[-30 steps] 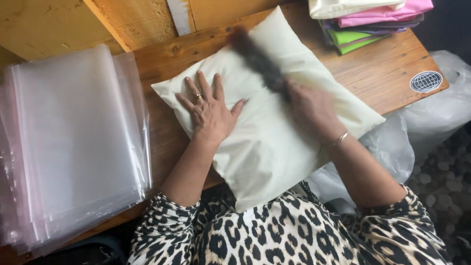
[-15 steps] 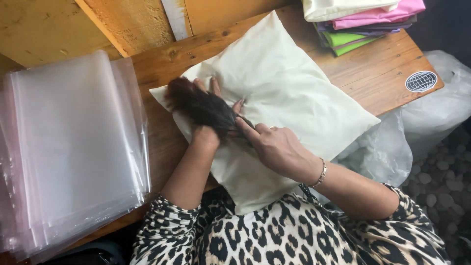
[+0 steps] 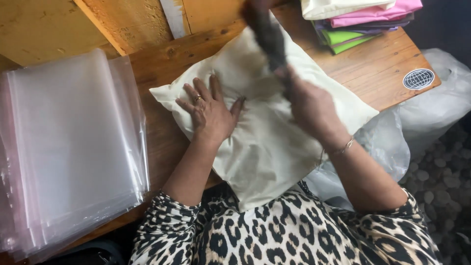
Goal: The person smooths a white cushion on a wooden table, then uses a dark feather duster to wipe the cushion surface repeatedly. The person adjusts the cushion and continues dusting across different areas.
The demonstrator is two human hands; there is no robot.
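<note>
Nearest the camera is the person's leopard-print top (image 3: 294, 230), with both forearms reaching out over the wooden desk (image 3: 373, 73). A cream pillow (image 3: 265, 147) lies flat across the desk, one corner hanging off the near edge toward the body. The left hand (image 3: 208, 110) rests on the pillow's left part, palm down, fingers spread open and pressing the fabric, a ring on one finger. The right hand (image 3: 309, 105) is over the pillow's right half, closed around the handle of a dark brush (image 3: 267, 34), which is blurred; the brush reaches up over the pillow's far corner. Half a second ago that brush was at the pillow's left side, right by the left hand; it has since swung across to the far right, while the left hand has stayed planted. To the left lies a stack of clear plastic bags (image 3: 73, 147). Farthest off, at the desk's far right corner, sits a pile of folded coloured cloths (image 3: 363, 19).
</note>
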